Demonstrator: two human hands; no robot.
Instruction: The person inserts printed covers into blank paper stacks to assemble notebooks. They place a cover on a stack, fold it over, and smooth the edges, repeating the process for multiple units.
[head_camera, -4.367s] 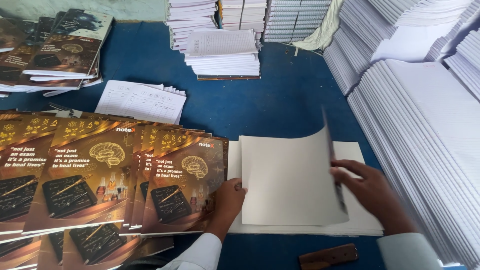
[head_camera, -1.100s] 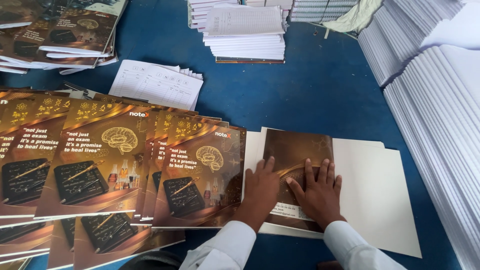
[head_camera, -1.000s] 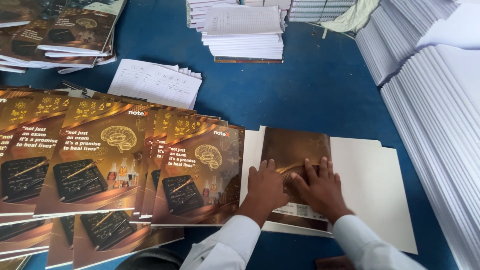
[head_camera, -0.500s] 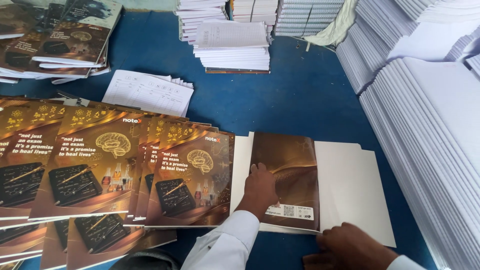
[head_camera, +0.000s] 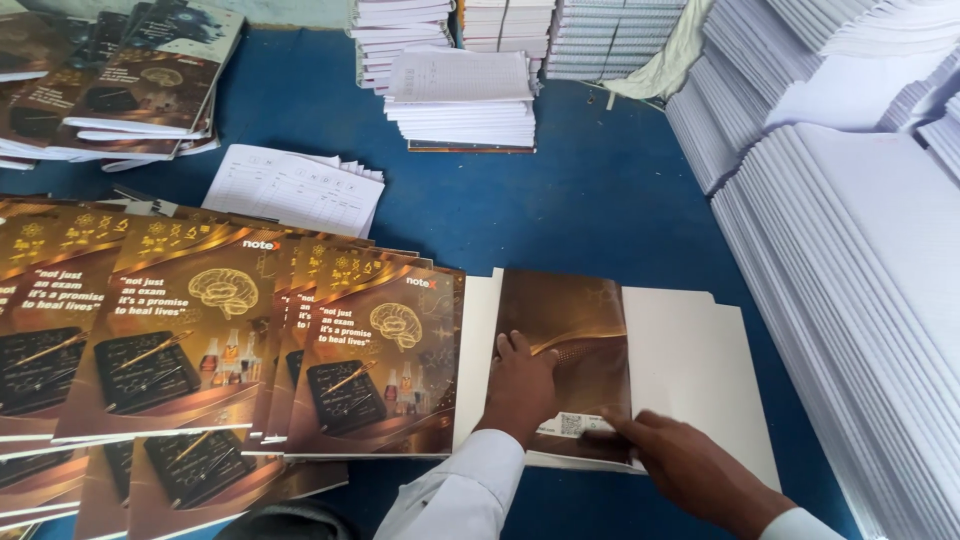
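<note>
The brown cover (head_camera: 565, 345) lies folded on the white sheets (head_camera: 690, 370), beside the fanned notebooks (head_camera: 370, 360). The left hand (head_camera: 520, 385) presses it flat, open-palmed; the right hand (head_camera: 690, 465) pinches its lower edge. Uneven pressure could skew the fold or crease it.

The light over my work is even and fairly bright, soft daylight with no hard shadows. My left hand (head_camera: 520, 385) throws only a faint shade onto the glossy brown cover (head_camera: 565, 350), where a pale sheen runs toward 12 o'clock. The white paper stacks (head_camera: 860, 260) at 3 o'clock are nearly washed out. My right hand (head_camera: 690, 470) at 5 o'clock is slightly smeared; the edges bend a little.
</note>
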